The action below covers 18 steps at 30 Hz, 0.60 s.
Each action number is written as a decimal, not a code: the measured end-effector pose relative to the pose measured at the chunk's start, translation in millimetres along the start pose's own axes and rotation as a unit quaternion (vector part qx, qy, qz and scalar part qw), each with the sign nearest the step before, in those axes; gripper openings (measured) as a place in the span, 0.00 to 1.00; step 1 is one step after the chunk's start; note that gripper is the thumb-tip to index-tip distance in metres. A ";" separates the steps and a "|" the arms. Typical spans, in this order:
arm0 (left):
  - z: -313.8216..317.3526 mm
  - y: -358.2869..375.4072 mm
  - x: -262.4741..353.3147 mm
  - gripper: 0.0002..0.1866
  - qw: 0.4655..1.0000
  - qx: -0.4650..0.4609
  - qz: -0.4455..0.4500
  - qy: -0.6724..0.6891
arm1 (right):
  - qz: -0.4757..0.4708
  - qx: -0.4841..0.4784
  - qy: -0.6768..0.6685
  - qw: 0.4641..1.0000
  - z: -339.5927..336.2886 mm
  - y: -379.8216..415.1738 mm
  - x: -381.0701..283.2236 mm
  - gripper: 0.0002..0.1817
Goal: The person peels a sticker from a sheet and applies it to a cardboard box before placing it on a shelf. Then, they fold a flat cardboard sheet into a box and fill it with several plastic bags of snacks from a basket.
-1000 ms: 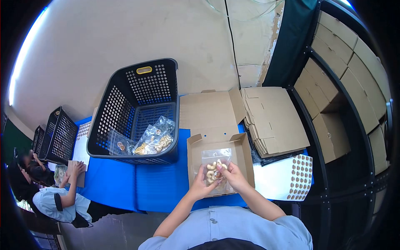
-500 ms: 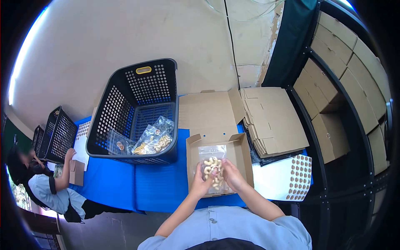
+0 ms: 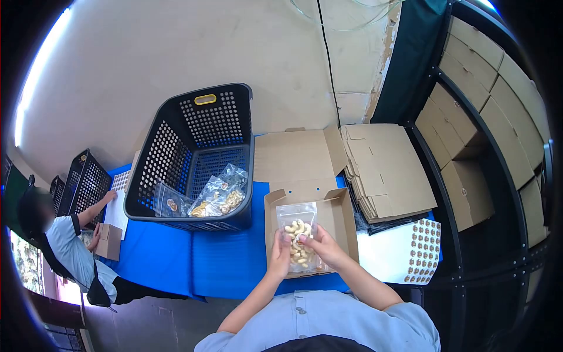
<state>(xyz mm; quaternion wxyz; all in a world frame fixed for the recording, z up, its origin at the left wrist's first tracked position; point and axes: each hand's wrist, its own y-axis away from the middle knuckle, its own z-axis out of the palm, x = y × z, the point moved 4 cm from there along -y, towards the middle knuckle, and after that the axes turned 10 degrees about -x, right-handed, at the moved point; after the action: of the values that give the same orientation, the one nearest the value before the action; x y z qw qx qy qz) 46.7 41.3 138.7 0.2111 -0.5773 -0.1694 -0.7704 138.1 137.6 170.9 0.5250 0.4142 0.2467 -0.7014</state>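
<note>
A clear zip bag of cashews (image 3: 301, 229) is held between both hands above an open cardboard box (image 3: 346, 226). My left hand (image 3: 280, 255) grips the bag's left side, thumb on its front. On the opposite side, my right hand (image 3: 326, 249) is closed on the bag with its thumb pressed near the middle, over a small round sticker that is partly hidden. The zip edge of the bag points away from me. Behind, the box lid (image 3: 293, 154) lies folded back.
A black crate (image 3: 234, 220) with several filled bags stands left. Flattened cartons (image 3: 390, 170) are stacked right, beside a sticker sheet (image 3: 422, 252). Boxes (image 3: 466, 193) fill a dark rack (image 3: 446, 258). A co-worker (image 3: 76, 246) at far left handles a small carton (image 3: 108, 242).
My right thumb has moved onto the middle of the bag's front, and my left thumb has drawn back to its left edge. The co-worker's arm has reached farther over the table.
</note>
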 end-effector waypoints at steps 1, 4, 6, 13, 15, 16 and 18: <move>9.9 2.1 11.6 0.22 0.999 -0.029 0.033 -0.001 | -0.018 0.008 0.101 0.995 0.3 0.6 -3.1 0.18; 21.4 4.0 24.1 0.26 0.997 -0.064 0.043 -0.029 | 0.002 0.016 0.046 0.999 -10.2 2.5 0.1 0.16; 21.3 4.6 21.0 0.27 0.997 -0.076 0.029 -0.014 | 0.009 0.041 0.009 0.999 -12.8 1.8 3.7 0.15; 15.8 6.5 13.7 0.34 0.996 -0.083 0.004 -0.031 | -0.024 0.032 0.097 0.994 0.4 6.1 -7.6 0.15; 16.1 7.6 12.5 0.34 0.996 -0.091 -0.005 0.002 | -0.013 0.035 0.077 0.996 -5.2 6.2 -1.5 0.16; 17.1 8.3 14.5 0.34 0.995 -0.095 0.000 -0.027 | -0.003 0.037 0.057 0.998 -8.7 6.1 3.0 0.16; 16.6 9.0 14.9 0.34 0.993 -0.101 0.003 -0.057 | -0.008 0.053 0.051 0.997 -11.4 6.3 12.2 0.16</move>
<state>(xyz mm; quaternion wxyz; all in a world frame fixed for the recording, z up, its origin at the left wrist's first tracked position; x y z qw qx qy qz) 61.4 40.1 157.7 0.1440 -0.6389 -0.1003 -0.7490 146.4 138.0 155.2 0.4832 0.4751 0.2389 -0.6955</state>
